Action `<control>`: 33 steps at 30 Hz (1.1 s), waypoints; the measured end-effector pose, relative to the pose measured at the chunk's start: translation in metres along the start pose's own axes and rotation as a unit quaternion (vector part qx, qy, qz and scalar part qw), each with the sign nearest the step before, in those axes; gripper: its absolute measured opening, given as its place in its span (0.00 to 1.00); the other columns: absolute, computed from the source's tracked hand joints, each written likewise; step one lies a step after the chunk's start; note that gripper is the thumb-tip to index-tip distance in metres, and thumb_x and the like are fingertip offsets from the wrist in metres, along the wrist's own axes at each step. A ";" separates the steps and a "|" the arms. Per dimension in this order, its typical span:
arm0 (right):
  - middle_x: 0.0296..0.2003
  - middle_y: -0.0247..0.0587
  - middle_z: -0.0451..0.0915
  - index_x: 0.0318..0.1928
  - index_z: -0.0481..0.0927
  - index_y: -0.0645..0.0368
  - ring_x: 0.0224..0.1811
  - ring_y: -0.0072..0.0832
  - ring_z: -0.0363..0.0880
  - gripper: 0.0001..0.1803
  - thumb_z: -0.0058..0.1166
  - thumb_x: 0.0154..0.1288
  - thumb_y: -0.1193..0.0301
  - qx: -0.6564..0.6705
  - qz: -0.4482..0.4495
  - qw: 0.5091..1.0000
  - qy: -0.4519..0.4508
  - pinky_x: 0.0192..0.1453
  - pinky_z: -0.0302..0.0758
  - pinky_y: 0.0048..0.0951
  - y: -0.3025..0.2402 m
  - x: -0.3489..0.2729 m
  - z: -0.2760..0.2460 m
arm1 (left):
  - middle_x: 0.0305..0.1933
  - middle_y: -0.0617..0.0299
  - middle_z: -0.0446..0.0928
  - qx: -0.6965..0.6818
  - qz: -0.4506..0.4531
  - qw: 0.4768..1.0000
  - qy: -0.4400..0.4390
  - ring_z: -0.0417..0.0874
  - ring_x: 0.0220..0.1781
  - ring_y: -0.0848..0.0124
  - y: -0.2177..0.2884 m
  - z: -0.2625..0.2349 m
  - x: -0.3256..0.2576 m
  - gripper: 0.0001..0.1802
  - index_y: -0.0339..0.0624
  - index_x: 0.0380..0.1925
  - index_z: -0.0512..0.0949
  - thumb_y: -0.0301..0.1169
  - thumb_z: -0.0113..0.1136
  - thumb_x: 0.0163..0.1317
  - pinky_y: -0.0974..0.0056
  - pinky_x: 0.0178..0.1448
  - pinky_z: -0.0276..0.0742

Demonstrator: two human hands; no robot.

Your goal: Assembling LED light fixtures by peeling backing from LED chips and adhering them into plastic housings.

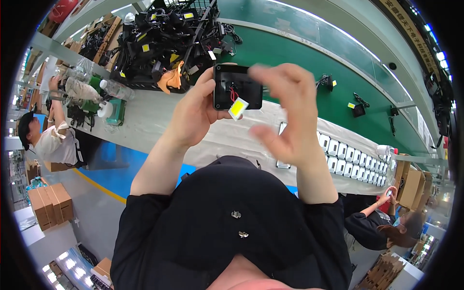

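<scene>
You're holding small black rectangular plastic lamp housing [238,87] up in left hand [193,113], grip clamping its left edge. Right hand [285,113] hovering beside it, fingers spread, holding nothing. Yellow square LED chip [238,108] dangling on red wire; steady housing, avoid tugging wire.

A green conveyor belt [290,63] runs across the view. Beyond its left end lies a heap of black lamp housings [169,34]; on its near side, a row of white-framed panels [353,159]. Cardboard boxes [50,205] stand far left of it.
</scene>
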State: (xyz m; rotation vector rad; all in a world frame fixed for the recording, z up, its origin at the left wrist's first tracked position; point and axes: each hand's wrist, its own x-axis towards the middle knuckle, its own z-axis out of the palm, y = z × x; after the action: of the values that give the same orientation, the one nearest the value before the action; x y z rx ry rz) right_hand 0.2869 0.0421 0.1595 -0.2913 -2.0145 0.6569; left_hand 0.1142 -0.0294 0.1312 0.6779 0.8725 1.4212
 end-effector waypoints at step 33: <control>0.34 0.37 0.80 0.35 0.82 0.58 0.32 0.32 0.76 0.14 0.62 0.43 0.82 -0.143 -0.048 0.988 -0.015 0.36 0.70 0.28 -0.058 -0.039 -0.062 | 0.50 0.59 0.70 0.186 0.231 0.955 0.012 0.72 0.51 0.77 -0.016 0.077 -0.062 0.29 0.38 0.61 0.58 0.23 0.55 0.60 0.70 0.54 0.71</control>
State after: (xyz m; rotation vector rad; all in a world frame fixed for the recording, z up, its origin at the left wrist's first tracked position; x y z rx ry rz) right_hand 0.3637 -0.0031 0.1875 -0.3522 -2.1368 0.3119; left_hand 0.1910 -0.0844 0.1658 1.2124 1.0591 1.6937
